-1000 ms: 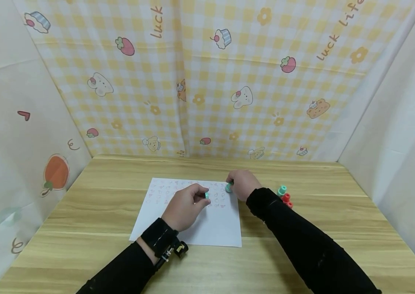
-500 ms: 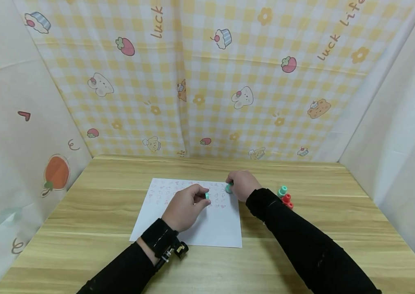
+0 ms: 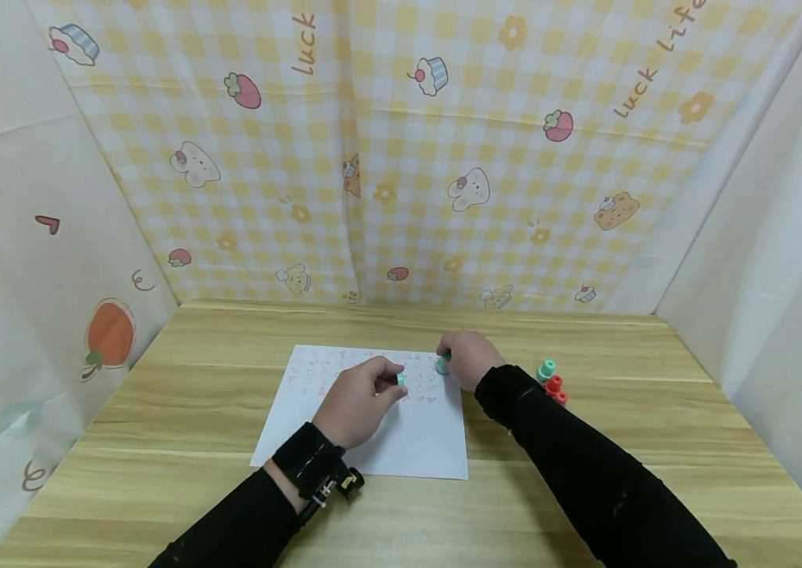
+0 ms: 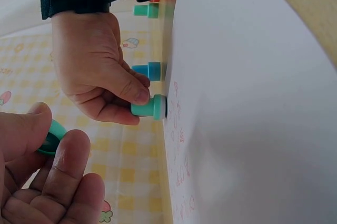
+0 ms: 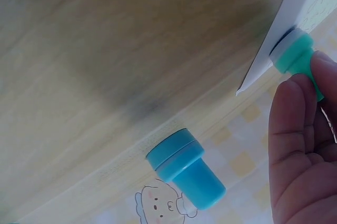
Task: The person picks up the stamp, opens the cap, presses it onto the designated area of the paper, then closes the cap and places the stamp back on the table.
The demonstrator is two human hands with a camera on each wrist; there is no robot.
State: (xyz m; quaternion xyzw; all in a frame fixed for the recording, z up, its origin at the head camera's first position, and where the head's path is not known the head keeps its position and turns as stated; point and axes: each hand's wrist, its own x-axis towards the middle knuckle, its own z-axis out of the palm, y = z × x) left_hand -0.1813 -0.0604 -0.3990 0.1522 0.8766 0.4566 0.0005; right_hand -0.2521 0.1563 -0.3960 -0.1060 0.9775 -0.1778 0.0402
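Note:
My right hand (image 3: 470, 359) pinches a green toy stamp (image 5: 297, 55) by its handle. The stamp's face is down at the upper right corner of a white sheet of paper (image 3: 408, 450). Rows of small red stamped marks cover the upper part of the sheet. Over the middle of the paper, my left hand (image 3: 361, 398) holds a small green cap (image 4: 55, 135) between thumb and fingers. In the left wrist view the cap's hollow side shows.
A blue stamp (image 5: 189, 168) stands capped on the table beyond my right hand, hidden in the head view. Farther right, another green stamp (image 3: 546, 368) and red stamps (image 3: 554, 384) stand close together. A yellow checked cloth (image 3: 401, 158) hangs behind the wooden table (image 3: 159, 442).

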